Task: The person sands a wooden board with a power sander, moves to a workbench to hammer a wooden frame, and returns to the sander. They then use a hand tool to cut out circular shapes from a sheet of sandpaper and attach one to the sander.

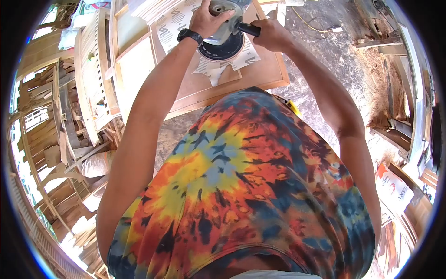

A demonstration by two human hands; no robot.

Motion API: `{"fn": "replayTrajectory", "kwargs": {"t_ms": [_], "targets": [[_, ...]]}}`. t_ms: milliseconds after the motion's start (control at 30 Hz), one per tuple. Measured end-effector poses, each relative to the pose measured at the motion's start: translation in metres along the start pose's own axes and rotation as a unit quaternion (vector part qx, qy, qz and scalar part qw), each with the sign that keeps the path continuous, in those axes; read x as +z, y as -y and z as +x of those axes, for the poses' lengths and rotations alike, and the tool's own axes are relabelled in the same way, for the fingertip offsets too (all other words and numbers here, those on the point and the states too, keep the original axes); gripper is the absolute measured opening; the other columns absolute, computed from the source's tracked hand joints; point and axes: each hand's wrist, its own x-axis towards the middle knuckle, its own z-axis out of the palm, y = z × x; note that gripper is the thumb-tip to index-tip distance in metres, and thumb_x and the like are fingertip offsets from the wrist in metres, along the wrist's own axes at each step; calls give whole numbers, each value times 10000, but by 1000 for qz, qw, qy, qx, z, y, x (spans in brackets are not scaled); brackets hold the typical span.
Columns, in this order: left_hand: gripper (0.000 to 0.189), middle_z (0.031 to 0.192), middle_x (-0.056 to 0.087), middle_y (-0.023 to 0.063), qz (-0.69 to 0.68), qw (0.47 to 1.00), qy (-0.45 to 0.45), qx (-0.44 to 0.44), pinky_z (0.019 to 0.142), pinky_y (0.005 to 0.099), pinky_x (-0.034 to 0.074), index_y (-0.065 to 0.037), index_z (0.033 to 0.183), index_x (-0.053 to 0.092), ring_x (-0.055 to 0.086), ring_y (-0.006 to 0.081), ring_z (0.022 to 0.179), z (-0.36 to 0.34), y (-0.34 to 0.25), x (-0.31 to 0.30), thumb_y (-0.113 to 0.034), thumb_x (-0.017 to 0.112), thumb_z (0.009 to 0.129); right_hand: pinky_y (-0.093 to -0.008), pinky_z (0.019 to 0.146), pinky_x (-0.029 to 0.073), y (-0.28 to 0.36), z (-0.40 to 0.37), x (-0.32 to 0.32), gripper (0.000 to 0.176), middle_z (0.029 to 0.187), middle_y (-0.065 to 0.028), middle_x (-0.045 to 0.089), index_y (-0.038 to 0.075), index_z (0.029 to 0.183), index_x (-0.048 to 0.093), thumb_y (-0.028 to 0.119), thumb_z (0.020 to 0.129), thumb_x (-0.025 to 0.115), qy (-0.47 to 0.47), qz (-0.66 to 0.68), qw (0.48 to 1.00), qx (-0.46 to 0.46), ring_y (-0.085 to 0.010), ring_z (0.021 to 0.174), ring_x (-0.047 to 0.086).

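Note:
A grey power tool (232,23) with a round black disc (220,49) sits at the top of the view. My left hand (206,21), a black watch at its wrist, grips the tool's body from the left; the frame's top edge cuts off part of it. On the right, my right hand (274,35) is wrapped round the black side handle (248,29). Under the disc lies a printed paper sheet (251,56) with torn edges, on a wooden panel (265,76). Whether the disc touches the sheet is hard to tell.
Slatted wooden frames (93,74) stand to the left, beside stacked wood pieces (55,158). A cable (320,30) lies on the stained floor (316,60) at the upper right. Lower right there is a white printed sack (394,188) near more timber.

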Motion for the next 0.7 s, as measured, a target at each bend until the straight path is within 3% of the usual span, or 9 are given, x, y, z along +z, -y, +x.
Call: {"fn": "replayTrajectory", "kwargs": {"t_ms": [100,133,200,233,300,700], "targets": [[853,1229,652,248,7,999,-29,-19,925,443,533,-22,1453,416,655,379,1105,-5,1,3,-416,802,803,-401,696,558,0,4,-6,448,840,-174,712,104,1214,693,113,766,704,46,-34,998,22,-291,737,706],[853,1229,652,248,5,999,-27,-20,925,443,533,-22,1453,416,655,379,1105,-6,1,4,-416,802,803,-401,696,558,2,3,-7,448,840,-174,712,104,1214,693,113,766,704,47,-34,998,24,-291,737,706],[848,1242,647,251,10,999,-30,-36,932,445,533,-17,1448,420,653,381,1114,-7,0,4,-423,798,807,-447,711,544,7,1,-9,264,831,-184,705,78,998,714,108,737,735,22,10,999,31,-368,777,691],[848,1242,647,251,8,999,-30,-36,932,445,533,-17,1448,420,653,381,1114,-7,0,4,-423,798,807,-447,711,544,4,1,-8,264,831,-184,705,78,998,714,108,737,735,22,9,999,32,-368,777,691],[855,1253,643,254,6,999,-43,0,930,442,531,-15,1441,430,650,381,1124,-6,3,5,-440,802,799,-396,670,556,-1,2,-5,460,854,-161,722,106,1225,690,112,766,712,33,-14,999,13,-279,712,704],[868,1269,635,257,4,999,-51,-12,924,443,531,-1,1437,428,647,389,1130,-7,2,4,-469,788,801,-385,684,557,-6,11,-8,472,833,-170,710,90,1222,687,110,752,723,64,-15,998,20,-267,724,704]]}}
